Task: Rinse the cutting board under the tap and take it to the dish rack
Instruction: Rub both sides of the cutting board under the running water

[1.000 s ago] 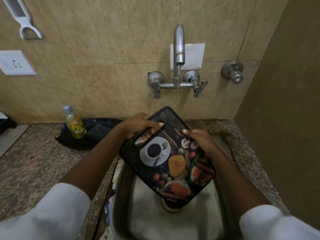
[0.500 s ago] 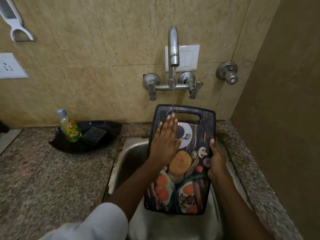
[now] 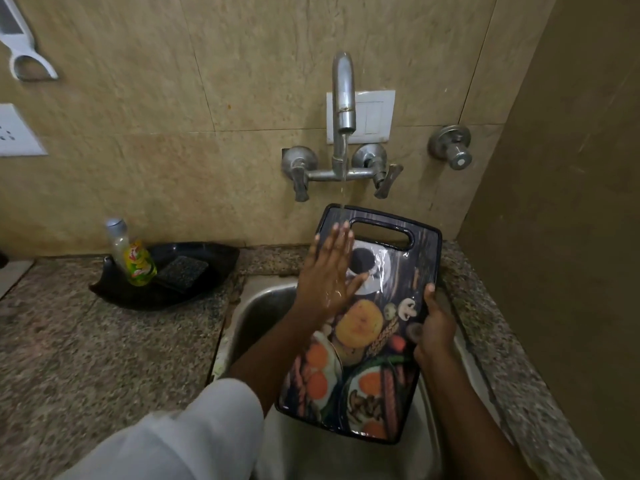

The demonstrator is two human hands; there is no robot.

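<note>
A dark cutting board (image 3: 377,344) printed with food pictures stands tilted over the steel sink (image 3: 256,306), handle slot at the top. A thin stream from the wall tap (image 3: 343,98) lands on its top left corner. My left hand (image 3: 329,271) lies flat on the board's wet upper left face, fingers spread. My right hand (image 3: 434,327) grips the board's right edge, thumb on the front. No dish rack is in view.
A black tray (image 3: 214,261) with a scrub pad (image 3: 183,271) and a dish soap bottle (image 3: 133,254) sits on the granite counter (image 3: 86,341) left of the sink. A brown wall (image 3: 571,237) closes in on the right. A second valve (image 3: 452,147) is on the tiled wall.
The board turned from a slant to upright under the tap. My left hand let go of the handle and now lies flat on the face, shifted slightly left. My right hand moved to the right edge.
</note>
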